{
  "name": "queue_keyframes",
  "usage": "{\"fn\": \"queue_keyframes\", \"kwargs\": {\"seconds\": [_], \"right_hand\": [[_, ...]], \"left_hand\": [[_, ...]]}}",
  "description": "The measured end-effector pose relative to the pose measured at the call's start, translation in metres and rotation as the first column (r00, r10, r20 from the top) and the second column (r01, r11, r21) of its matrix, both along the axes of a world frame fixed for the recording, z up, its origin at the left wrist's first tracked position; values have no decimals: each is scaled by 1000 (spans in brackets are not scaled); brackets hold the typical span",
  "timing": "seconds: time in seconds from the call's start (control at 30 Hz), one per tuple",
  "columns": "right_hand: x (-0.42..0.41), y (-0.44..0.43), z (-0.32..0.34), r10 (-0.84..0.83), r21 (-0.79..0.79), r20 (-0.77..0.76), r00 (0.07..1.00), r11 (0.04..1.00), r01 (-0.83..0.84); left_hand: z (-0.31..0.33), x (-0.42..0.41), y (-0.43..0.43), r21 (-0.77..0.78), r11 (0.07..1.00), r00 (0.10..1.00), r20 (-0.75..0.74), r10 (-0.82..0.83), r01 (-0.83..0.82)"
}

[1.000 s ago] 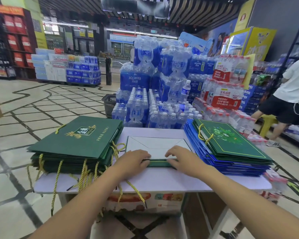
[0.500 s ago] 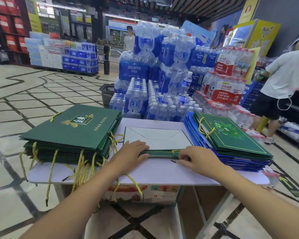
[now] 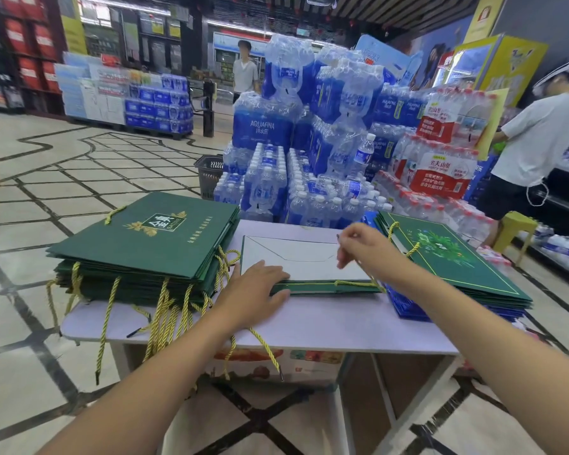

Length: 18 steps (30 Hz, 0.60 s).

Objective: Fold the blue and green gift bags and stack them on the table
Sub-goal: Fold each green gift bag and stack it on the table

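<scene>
My left hand (image 3: 257, 287) lies flat and open, fingers straight, pressing the near left corner of the bag (image 3: 303, 257). My right hand (image 3: 365, 247) hovers above the bag's right end with fingers curled and thumb near the forefinger. A thin gold cord (image 3: 355, 284) lies along the bag's near edge, below this hand. The hand is blurred, so I cannot tell whether it pinches the cord.

The bag lies flattened at frame centre on the table (image 3: 309, 323), with a white panel up and a green edge towards me. It sits between the green stack (image 3: 145, 238) at left and the right stack (image 3: 450, 257), which shows green bags on top of blue bags (image 3: 408, 310). The bag's right end touches the right stack, and my left hand covers its left corner. Gold cords hang from the green stack over the table's near edge.

A printed box (image 3: 276, 359) under the table is mostly hidden by the tabletop.

The table is pale lilac. Behind it stand water packs (image 3: 276, 126) and a dark basket (image 3: 209, 172). The floor (image 3: 63, 165) is pale tile with dark lines. One person (image 3: 539, 136) stands at the right edge and another (image 3: 245, 73) at upper centre.
</scene>
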State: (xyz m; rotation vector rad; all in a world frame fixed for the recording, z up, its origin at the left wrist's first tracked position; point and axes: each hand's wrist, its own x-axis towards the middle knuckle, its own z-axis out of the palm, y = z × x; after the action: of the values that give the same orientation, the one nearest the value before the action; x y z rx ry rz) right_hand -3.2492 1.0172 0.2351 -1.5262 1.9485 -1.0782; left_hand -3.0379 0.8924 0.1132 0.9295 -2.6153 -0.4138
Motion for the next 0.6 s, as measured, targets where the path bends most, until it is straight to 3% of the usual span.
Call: {"fn": "queue_keyframes", "kwargs": {"seconds": [0.13, 0.3, 0.37, 0.47, 0.6], "right_hand": [[5, -11, 51, -11, -88, 248, 969, 996, 33], [13, -29, 91, 49, -209, 173, 984, 978, -12], [16, -36, 95, 71, -216, 87, 994, 975, -51], [20, -48, 82, 105, -147, -192, 976, 980, -134], [18, -62, 33, 249, 139, -510, 823, 969, -207]], "left_hand": [[3, 0, 2, -4, 1000, 1000, -13, -9, 9], [-1, -1, -2, -10, 1000, 1000, -15, -22, 22], [-4, -1, -3, -8, 1000, 999, -17, -31, 31], [-4, -1, -3, -4, 999, 999, -19, -43, 43], [-3, -1, -3, -2, 999, 999, 3, -43, 43]]}}
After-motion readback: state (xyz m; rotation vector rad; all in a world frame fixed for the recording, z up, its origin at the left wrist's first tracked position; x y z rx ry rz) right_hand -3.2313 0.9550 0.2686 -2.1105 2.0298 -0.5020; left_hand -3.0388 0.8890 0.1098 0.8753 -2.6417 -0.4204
